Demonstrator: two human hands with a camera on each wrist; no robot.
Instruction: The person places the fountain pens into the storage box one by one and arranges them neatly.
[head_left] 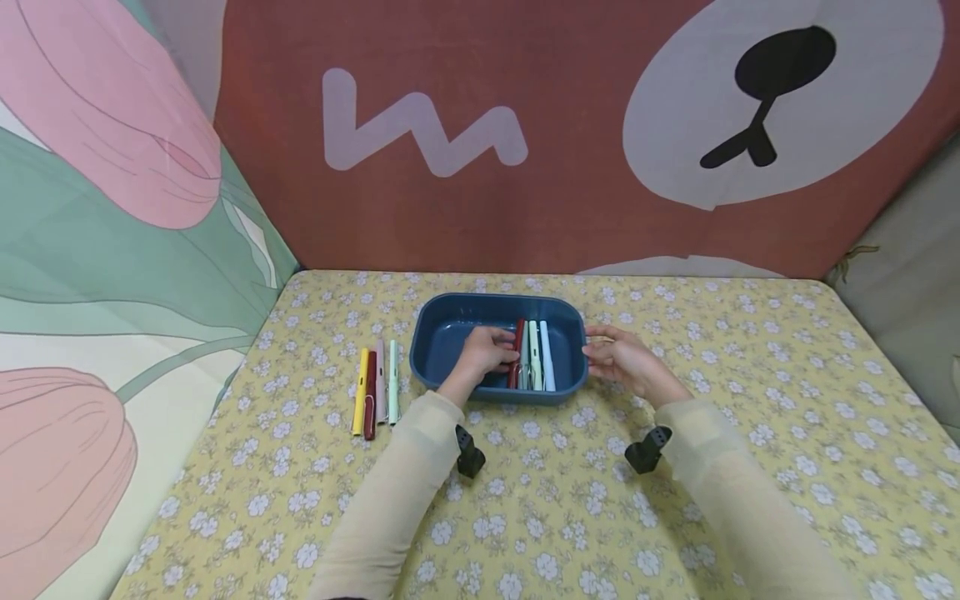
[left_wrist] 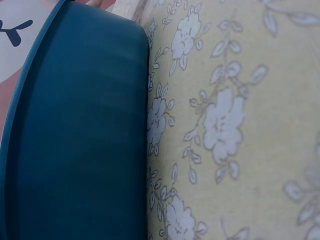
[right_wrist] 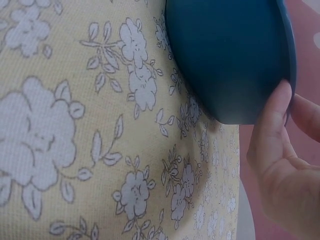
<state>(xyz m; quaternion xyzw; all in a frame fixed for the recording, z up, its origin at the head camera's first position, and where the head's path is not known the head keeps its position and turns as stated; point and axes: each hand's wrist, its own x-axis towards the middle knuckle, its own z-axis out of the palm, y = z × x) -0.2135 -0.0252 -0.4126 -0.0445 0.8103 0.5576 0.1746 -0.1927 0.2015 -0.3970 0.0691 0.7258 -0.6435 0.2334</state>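
In the head view a dark blue tray (head_left: 457, 305) sits on the table. My left hand (head_left: 487, 348) reaches over its near rim and pinches a dark red pen (head_left: 519, 333) inside it. Right of that pen, grey-green, pale green (head_left: 535, 358) and light blue (head_left: 547, 354) pens lie side by side. My right hand (head_left: 626, 360) holds the tray's right end; in the right wrist view its thumb (right_wrist: 280, 100) lies on the outer wall by the rim. The left wrist view shows the tray's outer wall (left_wrist: 85, 125), with the left hand out of sight.
Left of the tray, a yellow pen (head_left: 362, 392), another dark red pen (head_left: 371, 396), a mauve pen (head_left: 381, 379) and a mint pen (head_left: 393, 383) lie on the floral tablecloth (head_left: 525, 517). Printed fabric panels (head_left: 450, 217) stand behind and beside the table.
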